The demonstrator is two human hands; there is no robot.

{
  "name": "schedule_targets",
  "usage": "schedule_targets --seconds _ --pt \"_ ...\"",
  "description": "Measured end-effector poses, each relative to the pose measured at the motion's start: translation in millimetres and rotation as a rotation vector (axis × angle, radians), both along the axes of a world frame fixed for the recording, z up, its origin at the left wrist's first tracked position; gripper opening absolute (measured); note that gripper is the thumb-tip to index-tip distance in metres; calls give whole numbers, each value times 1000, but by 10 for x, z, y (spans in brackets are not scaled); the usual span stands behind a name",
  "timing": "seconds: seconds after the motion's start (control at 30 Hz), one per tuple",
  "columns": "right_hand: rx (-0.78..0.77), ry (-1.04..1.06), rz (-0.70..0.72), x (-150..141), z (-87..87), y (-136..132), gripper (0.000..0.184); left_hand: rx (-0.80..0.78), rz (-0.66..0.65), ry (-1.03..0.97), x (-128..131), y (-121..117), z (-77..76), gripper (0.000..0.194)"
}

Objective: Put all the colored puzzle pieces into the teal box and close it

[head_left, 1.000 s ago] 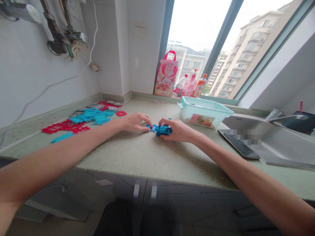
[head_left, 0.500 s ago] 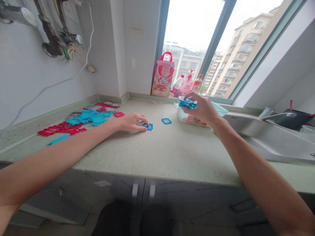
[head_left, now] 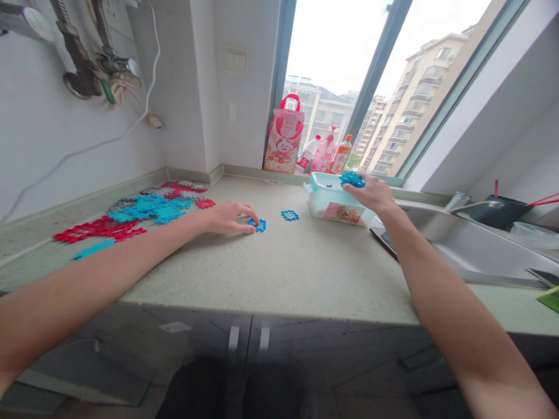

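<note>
My left hand rests low over the counter, its thumb and fingers closed at the edge of a blue toothed plastic piece lying flat. A second blue toothed ring piece lies a little to its right, apart from the hand. My right hand grips a bunch of blue toothed pieces above the right side of a pale mint plastic box. The box has a picture label on its front, and its inside is mostly hidden.
Red, blue and grey toothed pieces lie in a heap at the left, partly behind my left forearm. A steel sink is at the right. A pink bag and several bottles stand by the window.
My right hand has moved right over the box with the blue pieces, showing more of the box's front. My left hand stays at its piece. The view has shifted slightly.
</note>
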State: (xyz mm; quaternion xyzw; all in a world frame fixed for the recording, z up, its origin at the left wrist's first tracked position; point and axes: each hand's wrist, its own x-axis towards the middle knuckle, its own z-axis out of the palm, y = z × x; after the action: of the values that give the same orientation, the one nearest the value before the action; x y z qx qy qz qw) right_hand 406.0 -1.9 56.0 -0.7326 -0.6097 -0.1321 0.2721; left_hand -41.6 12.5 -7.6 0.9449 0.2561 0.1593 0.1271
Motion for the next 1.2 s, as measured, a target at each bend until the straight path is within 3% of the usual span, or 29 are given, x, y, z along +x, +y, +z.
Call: schedule_targets --seconds 0.1,0.23,0.37,0.5,0.6,0.73,0.83,0.93,1.2 --pt "-79 -39 -40 11 -10 13 58 -1 2 4 4 0 5 32" --pt "-144 -82 -66 -9 -45 26 71 1 9 12 7 -2 13 32" --pt "-55 -78 -20 -36 -108 43 68 6 -3 11 2 2 4 33" --pt "377 -156 274 -207 -172 31 37 29 -25 -19 -11 16 -16 33" --pt "489 -212 603 -521 -290 -9 28 69 15 -51 -33 32 -15 43" --pt "220 -243 951 -1037 -651 -14 31 105 83 -29 -78 51 13 49" --pt "-61 -228 901 -1264 -916 82 44 78 180 12 -136 76 32 38" --pt "-254 -190 840 -1269 -1016 197 51 99 267 17 -231 133 48 37" --pt "-113 -123 982 -1169 -984 147 37 109 414 106 -442 359 -3 42"
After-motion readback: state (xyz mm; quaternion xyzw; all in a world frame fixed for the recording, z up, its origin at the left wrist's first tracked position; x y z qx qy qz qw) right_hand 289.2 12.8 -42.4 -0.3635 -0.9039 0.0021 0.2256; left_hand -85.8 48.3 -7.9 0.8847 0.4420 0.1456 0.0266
